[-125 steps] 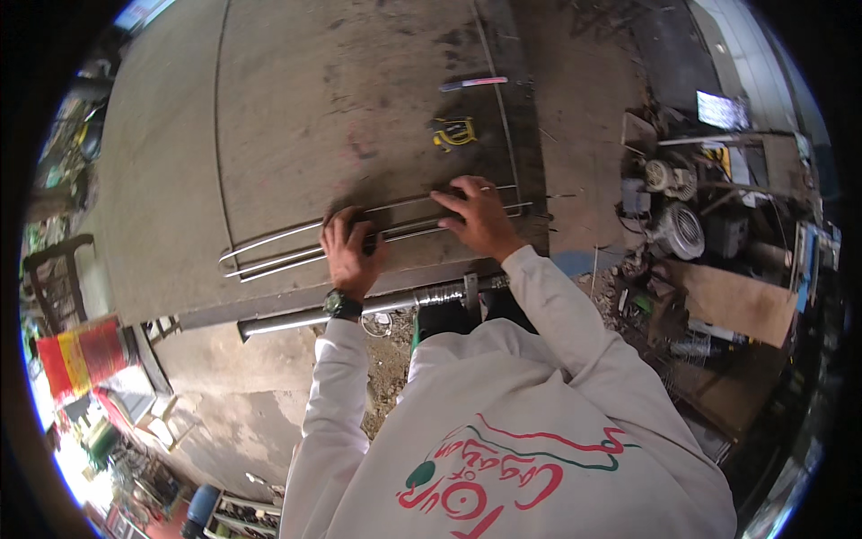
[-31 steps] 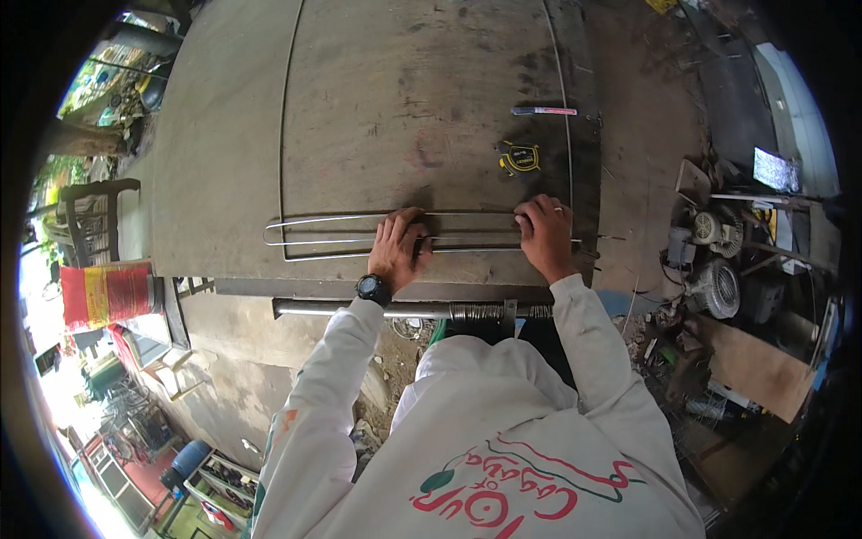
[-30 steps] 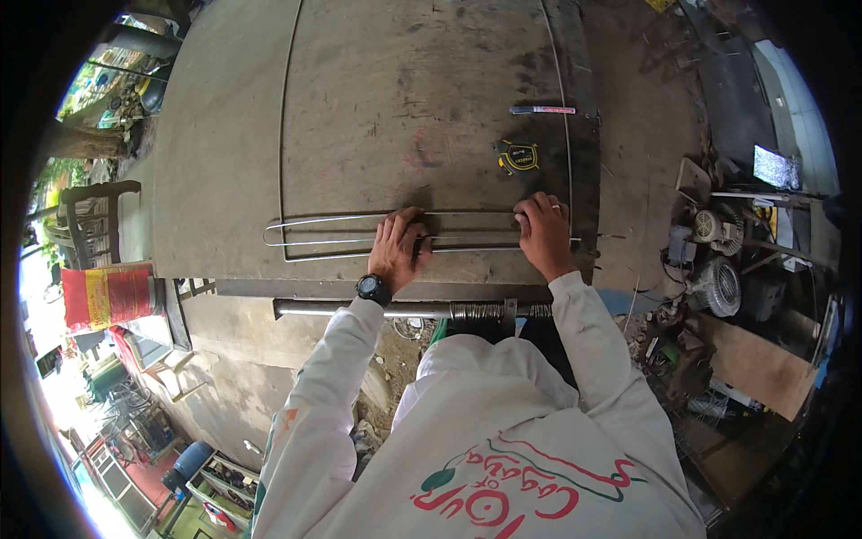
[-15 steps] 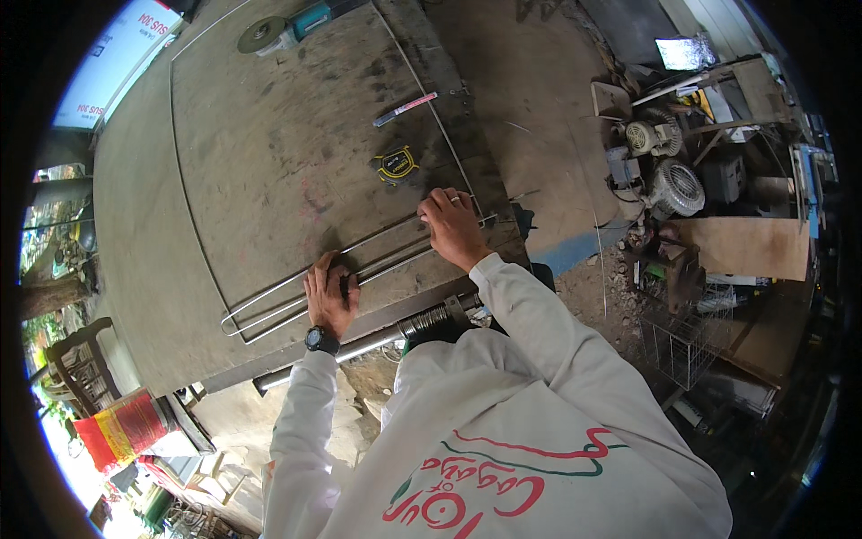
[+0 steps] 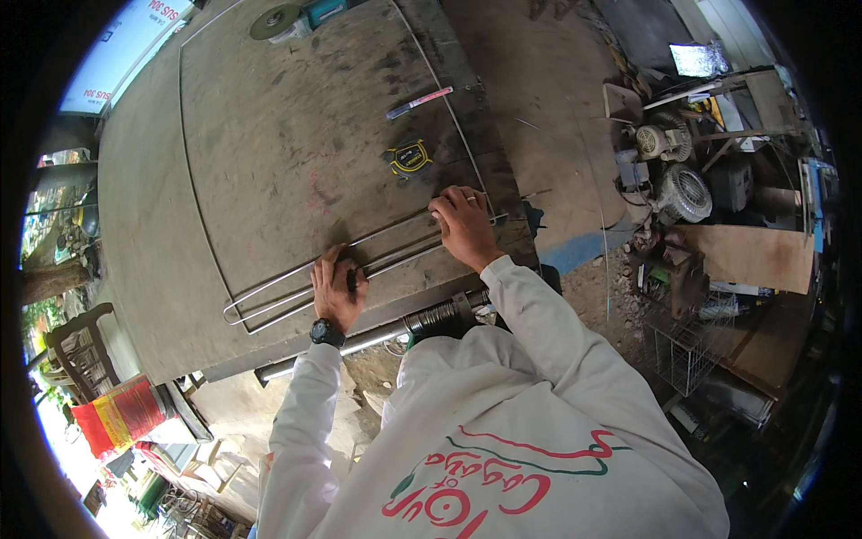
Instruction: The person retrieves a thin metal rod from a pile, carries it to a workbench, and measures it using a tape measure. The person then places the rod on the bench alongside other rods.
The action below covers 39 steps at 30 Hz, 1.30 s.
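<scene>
A long, narrow loop of bent metal rod (image 5: 278, 278) lies along the near edge of the worktable (image 5: 260, 153). My left hand (image 5: 337, 289), below a black wristwatch, curls its fingers and thumb around the rods near the loop's middle. Farther right, my right hand (image 5: 465, 225), with a ring on one finger, pinches the far rod close to the loop's right end. Thin rod of a large rectangular frame (image 5: 189, 171) runs up both sides of the tabletop, meeting the loop's ends. What lies under my fingers is partly hidden.
A yellow-and-black tape measure (image 5: 409, 158) and a marker-like stick (image 5: 419, 103) lie beyond my hands. An angle grinder (image 5: 280, 24) rests at the far edge. Motors (image 5: 682, 191) and a wire basket (image 5: 687, 350) stand right; a wooden chair (image 5: 85, 350) stands left.
Both hands keep their hold on the rods with hardly any movement. The whole view has shifted slightly, so the table and tools appear a little farther right.
</scene>
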Available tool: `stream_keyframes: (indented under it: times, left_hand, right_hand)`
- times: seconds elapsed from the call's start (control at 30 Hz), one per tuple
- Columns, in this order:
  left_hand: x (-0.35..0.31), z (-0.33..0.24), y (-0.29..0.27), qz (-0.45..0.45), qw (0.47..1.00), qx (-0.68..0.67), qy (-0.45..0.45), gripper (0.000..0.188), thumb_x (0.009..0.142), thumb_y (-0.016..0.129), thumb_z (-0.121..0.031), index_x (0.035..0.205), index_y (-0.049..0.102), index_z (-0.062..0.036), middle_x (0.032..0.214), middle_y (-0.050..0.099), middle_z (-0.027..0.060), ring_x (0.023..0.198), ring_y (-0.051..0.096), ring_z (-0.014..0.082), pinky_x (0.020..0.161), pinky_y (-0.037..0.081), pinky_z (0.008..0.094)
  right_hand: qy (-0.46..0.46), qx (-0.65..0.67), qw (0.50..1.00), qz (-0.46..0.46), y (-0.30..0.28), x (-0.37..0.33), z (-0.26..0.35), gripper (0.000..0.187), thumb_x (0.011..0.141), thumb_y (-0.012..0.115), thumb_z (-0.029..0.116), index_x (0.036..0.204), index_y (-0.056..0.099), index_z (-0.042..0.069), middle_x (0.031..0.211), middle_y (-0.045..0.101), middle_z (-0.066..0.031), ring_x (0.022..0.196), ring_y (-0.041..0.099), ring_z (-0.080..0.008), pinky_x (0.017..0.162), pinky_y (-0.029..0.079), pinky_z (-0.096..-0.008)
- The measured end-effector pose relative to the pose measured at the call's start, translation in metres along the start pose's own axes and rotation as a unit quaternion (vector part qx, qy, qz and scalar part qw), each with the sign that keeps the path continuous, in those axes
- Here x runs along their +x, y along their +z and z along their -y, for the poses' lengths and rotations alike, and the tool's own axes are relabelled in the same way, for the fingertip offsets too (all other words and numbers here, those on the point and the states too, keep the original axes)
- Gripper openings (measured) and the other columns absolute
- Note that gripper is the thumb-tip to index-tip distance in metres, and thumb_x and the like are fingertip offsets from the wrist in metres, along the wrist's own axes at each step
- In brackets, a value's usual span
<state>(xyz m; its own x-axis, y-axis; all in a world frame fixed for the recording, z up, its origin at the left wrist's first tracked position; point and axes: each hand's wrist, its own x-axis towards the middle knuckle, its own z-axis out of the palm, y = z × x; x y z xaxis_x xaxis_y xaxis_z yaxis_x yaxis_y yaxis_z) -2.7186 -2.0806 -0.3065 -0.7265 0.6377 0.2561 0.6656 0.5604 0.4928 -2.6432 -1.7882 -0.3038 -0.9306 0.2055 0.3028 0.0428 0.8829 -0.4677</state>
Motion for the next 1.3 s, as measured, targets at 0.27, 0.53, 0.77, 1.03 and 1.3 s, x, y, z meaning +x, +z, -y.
stream_keyframes:
  times: [0.27,0.53,0.77,1.03,1.3]
  left_hand:
    - [-0.001,0.002,0.003,-0.005,1.0,-0.005,-0.01,0.022,0.086,0.071,-0.015,0.104,0.064,-0.0073,0.138,0.057,0.0127,0.122,0.056,0.0381,0.102,0.044,0.0519]
    - [-0.004,0.002,0.0,0.015,0.999,-0.003,-0.033,0.026,0.082,0.073,-0.017,0.106,0.065,-0.0071,0.14,0.056,0.0129,0.124,0.054,0.0386,0.102,0.044,0.0525]
    - [-0.004,0.004,-0.003,0.029,0.999,-0.011,-0.032,0.03,0.082,0.073,-0.022,0.106,0.066,-0.0054,0.141,0.055,0.0133,0.129,0.052,0.037,0.108,0.043,0.0518]
    - [-0.003,0.004,-0.009,-0.011,1.0,-0.012,-0.004,0.028,0.083,0.072,-0.021,0.105,0.065,-0.0053,0.139,0.056,0.0127,0.126,0.054,0.0348,0.105,0.045,0.0472]
    - [-0.008,0.004,-0.006,0.001,1.0,0.009,-0.015,0.032,0.083,0.072,-0.026,0.107,0.066,-0.0051,0.141,0.055,0.0118,0.129,0.052,0.0322,0.107,0.044,0.0462]
  right_hand:
    - [0.0,0.01,1.0,0.007,-0.004,0.003,-0.001,0.02,0.087,0.073,0.007,0.104,0.065,0.014,0.104,0.06,-0.0054,0.107,0.06,-0.03,0.097,0.042,-0.0464]
    - [0.028,0.033,0.997,-0.065,-0.028,0.01,-0.016,0.022,0.089,0.069,0.01,0.111,0.066,0.01,0.112,0.066,-0.0134,0.111,0.06,-0.037,0.098,0.045,-0.0503]
    - [-0.008,0.051,0.999,-0.017,-0.028,0.061,-0.032,0.051,0.084,0.075,0.016,0.132,0.059,0.009,0.131,0.059,-0.0171,0.124,0.054,-0.04,0.106,0.042,-0.0536]
    - [-0.064,0.025,0.987,0.143,0.005,0.112,-0.015,0.082,0.083,0.081,0.025,0.156,0.042,0.018,0.159,0.04,-0.0173,0.145,0.04,-0.0401,0.117,0.036,-0.054]
    - [-0.07,0.055,0.995,0.055,0.029,0.09,-0.023,0.075,0.088,0.074,0.022,0.156,0.042,0.012,0.158,0.041,-0.0189,0.145,0.041,-0.0391,0.118,0.036,-0.0538]
